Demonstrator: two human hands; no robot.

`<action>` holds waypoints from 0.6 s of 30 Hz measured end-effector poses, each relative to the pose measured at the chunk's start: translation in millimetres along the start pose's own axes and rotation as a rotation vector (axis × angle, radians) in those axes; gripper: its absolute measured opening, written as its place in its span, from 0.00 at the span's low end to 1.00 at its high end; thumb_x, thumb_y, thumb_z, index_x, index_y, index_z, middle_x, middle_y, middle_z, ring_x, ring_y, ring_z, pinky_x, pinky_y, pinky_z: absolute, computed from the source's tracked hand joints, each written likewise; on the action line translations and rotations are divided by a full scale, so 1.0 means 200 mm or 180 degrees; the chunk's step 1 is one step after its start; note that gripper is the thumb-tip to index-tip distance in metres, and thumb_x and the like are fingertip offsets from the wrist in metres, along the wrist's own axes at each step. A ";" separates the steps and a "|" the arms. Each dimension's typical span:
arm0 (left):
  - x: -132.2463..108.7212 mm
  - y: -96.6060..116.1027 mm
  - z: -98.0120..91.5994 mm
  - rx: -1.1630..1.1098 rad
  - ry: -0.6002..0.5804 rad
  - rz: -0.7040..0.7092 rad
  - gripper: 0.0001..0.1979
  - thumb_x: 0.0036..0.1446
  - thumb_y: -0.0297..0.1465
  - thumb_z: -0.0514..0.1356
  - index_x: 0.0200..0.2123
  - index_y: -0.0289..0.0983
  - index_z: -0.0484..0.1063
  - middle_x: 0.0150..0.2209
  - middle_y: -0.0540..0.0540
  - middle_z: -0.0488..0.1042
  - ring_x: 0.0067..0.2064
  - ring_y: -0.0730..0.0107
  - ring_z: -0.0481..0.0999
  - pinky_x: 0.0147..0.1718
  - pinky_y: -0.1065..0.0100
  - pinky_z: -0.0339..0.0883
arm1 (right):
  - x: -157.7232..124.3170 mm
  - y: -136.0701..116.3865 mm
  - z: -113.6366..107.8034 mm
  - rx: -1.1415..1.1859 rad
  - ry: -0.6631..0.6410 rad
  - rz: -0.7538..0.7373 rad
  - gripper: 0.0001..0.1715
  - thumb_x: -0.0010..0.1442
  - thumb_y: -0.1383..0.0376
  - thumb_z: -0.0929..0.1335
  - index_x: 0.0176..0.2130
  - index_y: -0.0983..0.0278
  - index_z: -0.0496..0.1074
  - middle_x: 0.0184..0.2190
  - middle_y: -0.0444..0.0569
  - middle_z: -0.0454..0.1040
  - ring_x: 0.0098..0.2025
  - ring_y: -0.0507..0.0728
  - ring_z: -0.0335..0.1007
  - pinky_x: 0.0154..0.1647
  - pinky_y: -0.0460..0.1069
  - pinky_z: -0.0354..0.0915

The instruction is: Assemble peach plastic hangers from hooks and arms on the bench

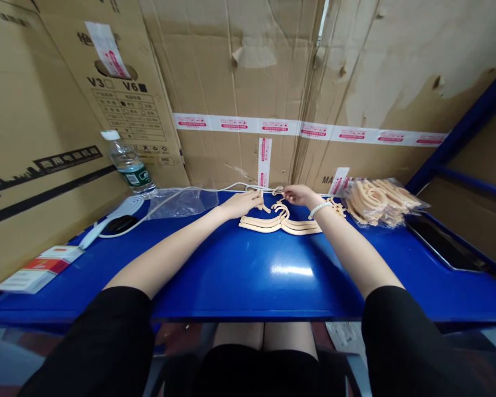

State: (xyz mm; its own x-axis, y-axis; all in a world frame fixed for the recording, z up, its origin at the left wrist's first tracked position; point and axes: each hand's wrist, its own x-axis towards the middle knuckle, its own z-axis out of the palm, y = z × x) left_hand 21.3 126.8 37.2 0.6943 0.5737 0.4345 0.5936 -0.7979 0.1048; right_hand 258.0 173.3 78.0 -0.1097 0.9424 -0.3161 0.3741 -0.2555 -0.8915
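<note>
Black sleeves (397, 336) edge the desk (231, 275); left hand (242, 205) pinches a hanger (266, 209), right hand (300, 194) looks closed on a hook (276, 191), the stack (260, 223) nested, I'd guess, to save room.

Pale tan hangers (261, 224) lie nested on a blue tabletop (231, 270), arms spread, curved hooks pointing away; another tan piece (266, 209) sits at the left hand (244, 204)

We reach both forearms (171, 251) across the bench (231, 275) toward its far edge, our left hand (244, 203) bent-fingered, our right hand (301, 194) curled, fingertips turned inward.
</note>
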 end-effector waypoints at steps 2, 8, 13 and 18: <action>-0.03 0.03 -0.03 -0.0200 0.0233 -0.0106 0.19 0.56 0.15 0.52 0.44 0.37 0.76 0.48 0.41 0.77 0.50 0.60 0.76 0.48 0.61 0.70 | -0.05 0.00 -0.03 0.0381 -0.0070 -0.0061 0.20 0.69 0.58 0.69 0.57 0.63 0.70 0.56 0.54 0.72 0.51 0.61 0.73 0.50 0.60 0.73; -0.13 0.30 -0.06 -0.1187 0.1111 -0.0571 0.18 0.71 0.29 0.45 0.54 0.34 0.70 0.53 0.37 0.74 0.50 0.63 0.78 0.38 0.66 0.78 | -0.31 0.16 -0.12 0.1356 -0.0298 -0.0395 0.08 0.66 0.65 0.72 0.45 0.66 0.75 0.40 0.50 0.78 0.35 0.52 0.75 0.35 0.46 0.74; -0.18 0.54 0.01 -0.3296 0.1704 -0.1457 0.13 0.64 0.38 0.62 0.38 0.33 0.79 0.46 0.39 0.81 0.47 0.58 0.82 0.46 0.61 0.79 | -0.49 0.34 -0.06 0.1768 -0.0486 -0.0486 0.09 0.55 0.71 0.76 0.37 0.66 0.76 0.30 0.47 0.79 0.27 0.48 0.74 0.24 0.39 0.70; -0.22 0.60 0.11 -0.4241 0.1579 -0.2165 0.28 0.51 0.33 0.73 0.55 0.37 0.73 0.56 0.37 0.76 0.47 0.56 0.83 0.46 0.58 0.78 | -0.55 0.41 0.04 0.1738 -0.0691 -0.0624 0.17 0.44 0.69 0.81 0.33 0.64 0.75 0.31 0.47 0.80 0.30 0.53 0.78 0.23 0.41 0.72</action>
State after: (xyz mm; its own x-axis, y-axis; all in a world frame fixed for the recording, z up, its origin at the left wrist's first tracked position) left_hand 71.0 9.8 11.7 0.1015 0.9765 0.1902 -0.2297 -0.1630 0.9595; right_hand 292.5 47.5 36.7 -0.3350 0.9322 -0.1372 -0.1908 -0.2097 -0.9590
